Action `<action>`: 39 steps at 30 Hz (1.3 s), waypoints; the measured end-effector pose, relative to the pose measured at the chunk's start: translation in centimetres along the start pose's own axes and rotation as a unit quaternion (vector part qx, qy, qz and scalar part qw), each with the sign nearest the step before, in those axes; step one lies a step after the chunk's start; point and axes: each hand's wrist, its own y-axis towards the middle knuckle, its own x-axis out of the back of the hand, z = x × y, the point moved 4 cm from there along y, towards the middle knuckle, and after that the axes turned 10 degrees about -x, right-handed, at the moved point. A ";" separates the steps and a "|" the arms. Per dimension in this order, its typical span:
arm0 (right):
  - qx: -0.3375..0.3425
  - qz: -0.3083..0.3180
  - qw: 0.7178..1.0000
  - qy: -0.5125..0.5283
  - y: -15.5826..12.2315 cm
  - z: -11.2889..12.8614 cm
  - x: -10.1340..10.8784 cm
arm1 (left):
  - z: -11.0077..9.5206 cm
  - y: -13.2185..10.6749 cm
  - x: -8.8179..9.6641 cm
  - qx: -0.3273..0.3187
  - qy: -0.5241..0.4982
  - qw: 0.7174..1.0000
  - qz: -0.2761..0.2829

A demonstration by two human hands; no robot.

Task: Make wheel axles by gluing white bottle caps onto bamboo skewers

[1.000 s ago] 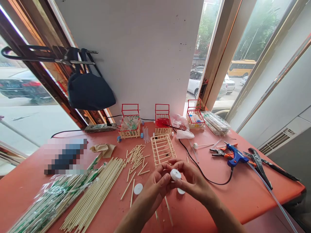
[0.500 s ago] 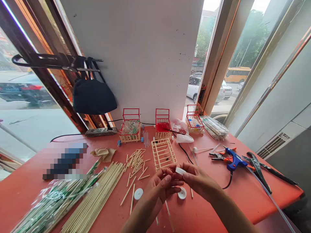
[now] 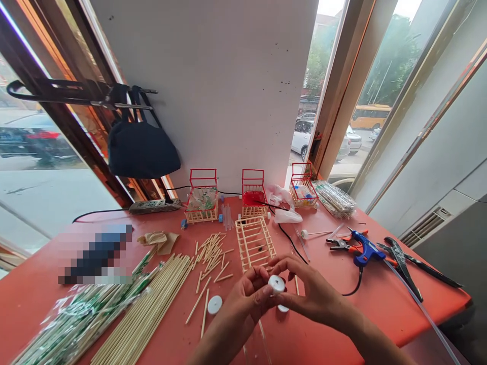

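Observation:
A white bottle cap (image 3: 276,284) with a dark spot at its middle is held between both hands, its round face towards me. My left hand (image 3: 246,300) pinches it from the left with thumb and fingers. From the other side, the curved fingers and thumb of my right hand (image 3: 312,290) close on its edge. Just below them, a second white cap (image 3: 282,308) lies on the table, partly hidden by the right hand. Another white cap (image 3: 215,305) rests left of my left hand. Beyond the fingertips lies a wooden stick frame (image 3: 255,243).
Short sticks (image 3: 209,253) and long sticks (image 3: 152,309) lie to the left, beside bagged sticks (image 3: 72,324). A blue glue gun (image 3: 367,248), pliers (image 3: 340,244) and black-handled cutters (image 3: 405,263) are at the right. Small stick carts (image 3: 254,200) stand along the wall. A black cord (image 3: 292,243) crosses the table.
The held cap has come down slightly and turned, so its round face now shows instead of its side. My right fingers have shifted around it, and the cap below is more covered.

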 end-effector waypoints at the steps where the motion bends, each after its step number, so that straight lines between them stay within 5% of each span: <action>1: 0.004 0.000 1.000 -0.011 -0.5 0.0 0.0 | 0.3 -0.1 0.0 0.008 0.015 1.000 0.007; 6: -0.007 -0.002 0.997 -0.072 -1.9 -1.1 1.8 | 0.8 -0.5 -0.1 0.019 0.136 0.990 0.028; 10: -0.046 -0.098 0.977 -0.183 0.3 -2.7 5.9 | -1.7 -0.8 0.2 -0.058 0.231 0.970 -0.042; 13: -0.056 -0.114 0.963 -0.239 3.5 -4.4 7.4 | -4.0 -1.0 0.8 -0.119 0.262 0.952 -0.105; 22: -0.067 -0.042 0.929 -0.361 10.4 -8.4 4.0 | -6.0 -1.4 2.2 -0.200 0.115 0.945 -0.231; 31: -0.089 -0.010 0.898 -0.430 11.2 -9.6 3.0 | -7.6 -2.4 2.2 -0.260 0.095 0.925 -0.261; 39: -0.063 -0.001 0.905 -0.421 10.6 -8.3 3.6 | -8.7 -3.2 1.0 -0.306 0.111 0.906 -0.271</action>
